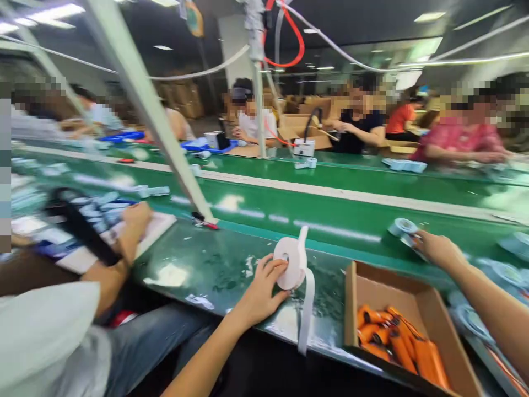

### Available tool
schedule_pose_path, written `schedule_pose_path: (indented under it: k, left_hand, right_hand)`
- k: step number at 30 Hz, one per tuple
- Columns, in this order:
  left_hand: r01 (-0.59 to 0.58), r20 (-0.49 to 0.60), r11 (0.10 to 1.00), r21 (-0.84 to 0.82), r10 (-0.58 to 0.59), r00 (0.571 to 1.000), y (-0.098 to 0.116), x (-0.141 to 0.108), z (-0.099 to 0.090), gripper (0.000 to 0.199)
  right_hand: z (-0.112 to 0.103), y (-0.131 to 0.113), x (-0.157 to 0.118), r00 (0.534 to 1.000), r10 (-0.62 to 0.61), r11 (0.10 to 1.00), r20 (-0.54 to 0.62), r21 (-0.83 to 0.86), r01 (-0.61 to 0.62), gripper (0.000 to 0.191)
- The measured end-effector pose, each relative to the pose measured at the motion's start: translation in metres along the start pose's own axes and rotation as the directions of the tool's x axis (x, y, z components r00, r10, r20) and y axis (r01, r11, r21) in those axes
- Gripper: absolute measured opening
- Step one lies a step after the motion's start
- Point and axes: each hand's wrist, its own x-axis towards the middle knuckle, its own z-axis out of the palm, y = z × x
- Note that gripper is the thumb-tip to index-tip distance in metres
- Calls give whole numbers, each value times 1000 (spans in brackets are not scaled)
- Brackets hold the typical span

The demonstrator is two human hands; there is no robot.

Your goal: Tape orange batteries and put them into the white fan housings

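Observation:
My left hand [262,289] is closed on the near side of a white tape roll [288,263] that stands on the green table. A loose strip of tape [306,311] hangs from the roll over the table's front edge. Out to the right, my right hand [438,249] is closed on a light-blue part with a round head [401,227], at the near side of the green belt. Between my hands sits an open cardboard box [350,303] with several orange parts [403,339] in it.
More light-blue parts [506,273] lie at the far right. A slanted metal post [165,138] rises left of centre, with a red-handled tool [205,221] at its foot. A co-worker's arm [132,231] is at the left; several people sit across the belt [330,212].

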Motion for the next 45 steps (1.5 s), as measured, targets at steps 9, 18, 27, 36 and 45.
schedule_pose_path:
  k: [9, 18, 27, 36, 45]
  left_hand:
    - [-359, -382, 922, 142, 386, 840, 52, 19, 29, 46]
    - [68, -267, 959, -276, -145, 953, 33, 27, 44, 39]
    - [123, -95, 947, -296, -157, 983, 15, 22, 64, 51]
    - [20, -114, 967, -254, -50, 992, 12, 19, 72, 50]
    - [-316, -287, 948, 28, 311, 906, 37, 14, 63, 44]
  right_hand:
    - [-63, -143, -118, 754, -472, 722, 457, 691, 32, 53]
    - [-32, -180, -217, 493, -754, 655, 435, 560, 508, 31]
    - [-47, -73, -140, 832, -76, 941, 549, -237, 242, 21]
    - [-19, -91, -121, 833, -3, 920, 554, -324, 219, 23]
    - [-58, -78, -132, 924, -142, 824, 355, 560, -89, 37]
